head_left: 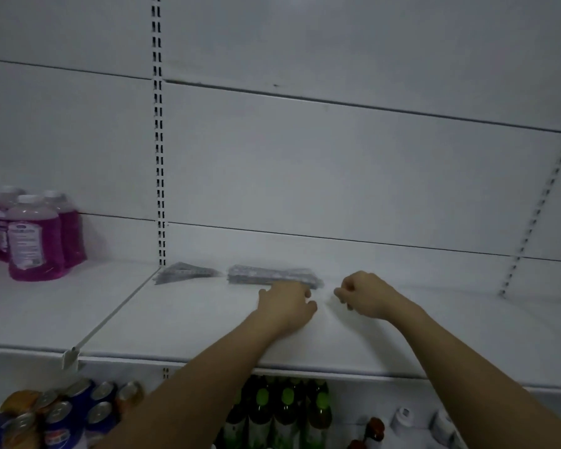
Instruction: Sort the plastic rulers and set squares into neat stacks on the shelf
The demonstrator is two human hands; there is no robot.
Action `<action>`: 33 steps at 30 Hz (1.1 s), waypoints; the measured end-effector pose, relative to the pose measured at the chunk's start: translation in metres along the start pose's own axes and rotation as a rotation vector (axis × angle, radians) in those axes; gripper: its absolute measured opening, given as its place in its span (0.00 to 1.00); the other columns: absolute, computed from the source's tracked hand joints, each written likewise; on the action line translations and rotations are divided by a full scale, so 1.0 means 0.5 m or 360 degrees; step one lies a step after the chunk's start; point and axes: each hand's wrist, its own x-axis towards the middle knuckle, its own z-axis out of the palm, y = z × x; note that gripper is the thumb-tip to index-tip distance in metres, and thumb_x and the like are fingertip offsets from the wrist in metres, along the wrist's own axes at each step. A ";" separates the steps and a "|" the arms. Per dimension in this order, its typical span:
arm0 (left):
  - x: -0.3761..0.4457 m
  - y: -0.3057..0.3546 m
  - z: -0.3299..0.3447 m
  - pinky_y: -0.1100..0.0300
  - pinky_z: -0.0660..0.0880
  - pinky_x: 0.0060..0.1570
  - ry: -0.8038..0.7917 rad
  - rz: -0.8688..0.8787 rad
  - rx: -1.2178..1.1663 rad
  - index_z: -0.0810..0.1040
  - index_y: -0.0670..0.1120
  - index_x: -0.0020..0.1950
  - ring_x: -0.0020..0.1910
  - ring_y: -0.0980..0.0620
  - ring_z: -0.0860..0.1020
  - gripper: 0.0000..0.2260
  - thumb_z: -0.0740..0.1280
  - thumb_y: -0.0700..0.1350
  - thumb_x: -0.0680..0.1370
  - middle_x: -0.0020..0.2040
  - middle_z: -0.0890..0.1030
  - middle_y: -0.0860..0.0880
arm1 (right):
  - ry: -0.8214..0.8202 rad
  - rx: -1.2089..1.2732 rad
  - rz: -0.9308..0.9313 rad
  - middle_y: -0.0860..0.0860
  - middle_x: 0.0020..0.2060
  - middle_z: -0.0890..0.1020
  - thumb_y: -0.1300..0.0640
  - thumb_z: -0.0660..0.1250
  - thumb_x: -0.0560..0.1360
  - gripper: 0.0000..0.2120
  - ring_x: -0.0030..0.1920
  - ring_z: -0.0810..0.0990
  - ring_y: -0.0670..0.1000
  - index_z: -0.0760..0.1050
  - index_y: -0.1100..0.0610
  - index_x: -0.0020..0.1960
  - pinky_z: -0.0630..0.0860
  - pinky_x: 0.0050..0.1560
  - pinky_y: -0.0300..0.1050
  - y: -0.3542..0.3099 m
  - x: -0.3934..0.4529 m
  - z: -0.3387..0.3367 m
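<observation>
A flat stack of clear plastic rulers (266, 274) lies near the back of the white shelf (182, 322). To its left, by the slotted upright, lies a smaller pile of clear set squares (185, 272). My left hand (287, 303) rests on the shelf at the front right end of the ruler stack, fingers curled; whether it grips a ruler is hidden. My right hand (363, 294) hovers just right of it, fingers pinched together. A faint clear piece may lie between the hands, too dim to tell.
Pink liquid bottles (34, 238) stand at the shelf's left end. A thin divider rail (110, 314) crosses the shelf. Below are drink cans (55, 413), green-capped bottles (285, 413) and white-capped bottles (405, 416). A slotted upright (158, 131) runs up the back panel.
</observation>
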 end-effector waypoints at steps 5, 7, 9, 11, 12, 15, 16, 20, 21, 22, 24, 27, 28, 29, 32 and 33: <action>0.001 0.184 0.051 0.46 0.65 0.66 -0.0012 0.0160 0.0083 0.73 0.53 0.68 0.67 0.45 0.70 0.18 0.58 0.57 0.80 0.68 0.74 0.48 | 0.0037 -0.0025 0.0171 0.55 0.40 0.84 0.47 0.62 0.77 0.16 0.43 0.83 0.56 0.79 0.59 0.43 0.80 0.50 0.54 0.152 -0.093 -0.061; -0.004 0.272 0.087 0.47 0.64 0.66 -0.0016 0.0208 0.0081 0.73 0.54 0.67 0.67 0.45 0.70 0.18 0.59 0.57 0.79 0.69 0.74 0.49 | 0.0054 -0.0034 0.0237 0.55 0.40 0.84 0.47 0.62 0.78 0.17 0.43 0.83 0.56 0.79 0.60 0.44 0.79 0.50 0.52 0.233 -0.143 -0.084; -0.011 0.368 0.127 0.47 0.65 0.65 -0.0048 0.0266 0.0075 0.73 0.53 0.67 0.67 0.45 0.71 0.18 0.59 0.57 0.79 0.68 0.74 0.49 | 0.0050 -0.0045 0.0306 0.54 0.39 0.83 0.46 0.62 0.78 0.16 0.42 0.82 0.54 0.78 0.58 0.42 0.79 0.49 0.50 0.320 -0.201 -0.112; -0.023 0.473 0.168 0.47 0.65 0.64 -0.0082 0.0327 0.0081 0.74 0.53 0.67 0.66 0.45 0.70 0.18 0.58 0.56 0.79 0.67 0.74 0.48 | 0.0042 -0.0058 0.0372 0.52 0.38 0.82 0.47 0.62 0.77 0.16 0.40 0.81 0.53 0.77 0.57 0.40 0.78 0.46 0.48 0.407 -0.262 -0.143; -0.030 0.525 0.187 0.47 0.65 0.63 -0.0098 0.0363 0.0088 0.74 0.52 0.67 0.66 0.45 0.70 0.18 0.58 0.56 0.79 0.67 0.75 0.48 | 0.0052 -0.0061 0.0402 0.52 0.37 0.82 0.47 0.62 0.77 0.15 0.39 0.80 0.54 0.76 0.57 0.38 0.76 0.44 0.46 0.450 -0.291 -0.161; -0.045 0.678 0.236 0.48 0.67 0.63 -0.0119 0.0475 0.0076 0.74 0.52 0.67 0.65 0.45 0.71 0.18 0.59 0.56 0.79 0.66 0.75 0.48 | 0.0126 -0.0066 0.0506 0.54 0.38 0.82 0.48 0.62 0.76 0.15 0.40 0.80 0.55 0.75 0.59 0.38 0.75 0.43 0.46 0.573 -0.373 -0.227; -0.047 0.724 0.249 0.49 0.68 0.62 -0.0119 0.0507 0.0058 0.74 0.52 0.67 0.65 0.45 0.71 0.18 0.59 0.55 0.79 0.66 0.75 0.48 | 0.0164 -0.0073 0.0538 0.55 0.39 0.83 0.48 0.62 0.76 0.16 0.42 0.81 0.55 0.77 0.60 0.40 0.76 0.44 0.47 0.611 -0.397 -0.251; -0.047 0.884 0.299 0.49 0.70 0.61 -0.0152 0.0602 -0.0004 0.74 0.52 0.66 0.64 0.45 0.72 0.17 0.60 0.55 0.79 0.66 0.76 0.48 | 0.0288 -0.0146 0.0606 0.54 0.40 0.83 0.48 0.61 0.76 0.15 0.42 0.81 0.55 0.79 0.59 0.44 0.77 0.45 0.49 0.755 -0.470 -0.336; -0.044 0.918 0.311 0.49 0.70 0.61 -0.0161 0.0627 -0.0003 0.75 0.52 0.65 0.64 0.45 0.72 0.17 0.60 0.55 0.79 0.66 0.76 0.48 | 0.0310 -0.0157 0.0623 0.54 0.41 0.83 0.48 0.62 0.77 0.15 0.43 0.80 0.55 0.79 0.59 0.45 0.77 0.46 0.49 0.788 -0.482 -0.351; -0.040 0.949 0.324 0.49 0.69 0.61 -0.0171 0.0648 0.0000 0.75 0.52 0.65 0.64 0.45 0.72 0.17 0.60 0.55 0.79 0.66 0.76 0.48 | 0.0326 -0.0157 0.0637 0.54 0.42 0.82 0.49 0.62 0.77 0.15 0.43 0.80 0.55 0.79 0.59 0.46 0.77 0.46 0.49 0.820 -0.493 -0.363; -0.026 1.005 0.352 0.49 0.69 0.62 -0.0184 0.0682 -0.0005 0.74 0.52 0.66 0.64 0.45 0.72 0.17 0.60 0.55 0.79 0.66 0.75 0.48 | 0.0356 -0.0137 0.0645 0.53 0.43 0.82 0.49 0.62 0.77 0.13 0.44 0.79 0.54 0.79 0.58 0.46 0.75 0.45 0.47 0.880 -0.507 -0.376; 0.003 1.062 0.399 0.50 0.71 0.60 -0.0223 0.0724 -0.0116 0.75 0.54 0.64 0.62 0.47 0.74 0.16 0.61 0.56 0.78 0.63 0.77 0.50 | 0.0380 -0.0047 0.0655 0.50 0.43 0.81 0.49 0.61 0.77 0.10 0.44 0.79 0.51 0.78 0.53 0.45 0.76 0.44 0.46 0.969 -0.514 -0.372; 0.015 1.073 0.416 0.51 0.72 0.60 -0.0242 0.0722 -0.0204 0.76 0.55 0.63 0.60 0.49 0.75 0.15 0.61 0.56 0.78 0.62 0.78 0.51 | 0.0389 -0.0019 0.0657 0.48 0.42 0.81 0.49 0.61 0.77 0.09 0.43 0.79 0.50 0.78 0.52 0.45 0.77 0.44 0.47 0.998 -0.512 -0.369; 0.029 1.082 0.432 0.53 0.73 0.59 -0.0265 0.0705 -0.0293 0.76 0.55 0.61 0.58 0.50 0.75 0.15 0.62 0.56 0.77 0.60 0.78 0.52 | 0.0401 -0.0002 0.0651 0.47 0.41 0.81 0.50 0.61 0.77 0.08 0.42 0.79 0.49 0.77 0.51 0.44 0.78 0.44 0.48 1.027 -0.509 -0.367; 0.093 1.109 0.479 0.55 0.73 0.57 -0.0290 0.0661 -0.0404 0.77 0.55 0.61 0.55 0.52 0.76 0.13 0.63 0.55 0.77 0.58 0.78 0.53 | 0.0488 0.0035 0.0576 0.46 0.40 0.80 0.51 0.61 0.78 0.07 0.40 0.77 0.47 0.76 0.51 0.45 0.76 0.42 0.47 1.102 -0.480 -0.372; 0.121 1.121 0.493 0.55 0.73 0.57 -0.0272 0.0660 -0.0404 0.77 0.55 0.61 0.55 0.52 0.75 0.13 0.63 0.54 0.77 0.58 0.78 0.53 | 0.0525 0.0049 0.0532 0.46 0.41 0.79 0.52 0.61 0.79 0.07 0.40 0.77 0.47 0.76 0.51 0.46 0.76 0.42 0.47 1.124 -0.465 -0.375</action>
